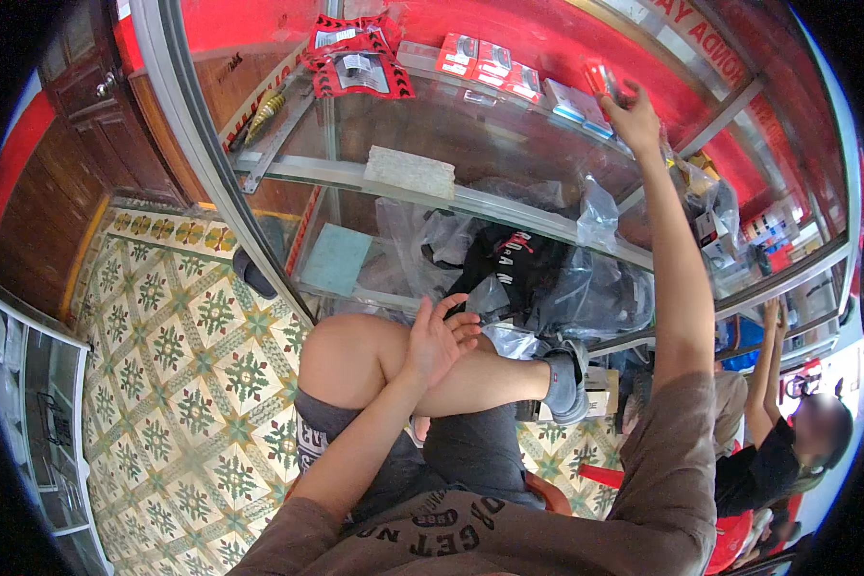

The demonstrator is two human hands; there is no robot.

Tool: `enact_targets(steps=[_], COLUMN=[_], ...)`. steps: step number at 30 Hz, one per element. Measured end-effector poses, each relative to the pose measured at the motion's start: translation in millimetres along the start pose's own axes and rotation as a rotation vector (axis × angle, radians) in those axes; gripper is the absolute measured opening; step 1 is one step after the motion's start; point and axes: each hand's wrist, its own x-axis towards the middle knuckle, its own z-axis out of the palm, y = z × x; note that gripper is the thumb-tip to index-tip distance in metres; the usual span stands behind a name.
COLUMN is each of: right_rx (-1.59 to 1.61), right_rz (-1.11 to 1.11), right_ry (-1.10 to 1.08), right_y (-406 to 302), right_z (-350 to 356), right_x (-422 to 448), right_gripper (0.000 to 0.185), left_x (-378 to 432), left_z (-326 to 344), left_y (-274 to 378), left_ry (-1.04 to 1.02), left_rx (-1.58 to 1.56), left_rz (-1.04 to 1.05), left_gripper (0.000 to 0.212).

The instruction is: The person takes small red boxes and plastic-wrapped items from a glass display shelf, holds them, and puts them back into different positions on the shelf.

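My right hand (630, 119) reaches up to the glass upper shelf (417, 54) and grips a small red and white box (599, 76), blurred and partly hidden by the fingers. Just below and left of it lie flat white and blue boxes (576, 106). Farther left along the same shelf, red and white boxes (475, 59) form a row. My left hand (443, 338) rests over my crossed leg (475, 381), palm up, with fingers apart and nothing in it.
Red plastic packets (360, 65) lie on the shelf's left end. A pale slab (410, 171) sits on the middle shelf's metal edge. Below are a black bag (511, 266) and clear plastic bags (594, 216). At right, another person (770, 446) sits with arms raised at the cabinet.
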Motion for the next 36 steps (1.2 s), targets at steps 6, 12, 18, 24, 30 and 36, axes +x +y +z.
enact_targets(steps=[6,12,18,24,30,36], right_rx=[0.790,0.539,0.340,0.264,0.352,0.098], right_rz=[-0.243,-0.176,-0.355,-0.445,-0.567,-0.527], right_ry=[0.037,-0.018,-0.122,-0.160,-0.445,0.015], right_y=[-81.4,-89.3,-73.2,-60.7,-70.4,-46.8], right_z=[-42.6,-9.4,23.5,18.2,-31.0,-86.0], right_x=[-216.6,-361.8,-391.0,-386.9,-341.0,-239.3], right_gripper=[0.072,0.040,0.036,0.035,0.053,0.061], left_x=[-3.3,-15.1,-12.6,-15.2,-13.6,-8.8], left_z=[2.4,2.2,8.2,14.0,12.2,13.5], left_y=[-1.8,-27.7,-9.8,-9.1,-2.8,-4.3], left_ry=[-0.055,-0.145,-0.314,-0.134,0.023,0.108], left_rx=[0.214,0.313,0.040,0.151,-0.017,-0.032], left_rz=[-0.011,0.099,-0.030,-0.217,-0.068,-0.012], left_gripper=[0.053,0.055,0.071,0.069,0.054,0.052])
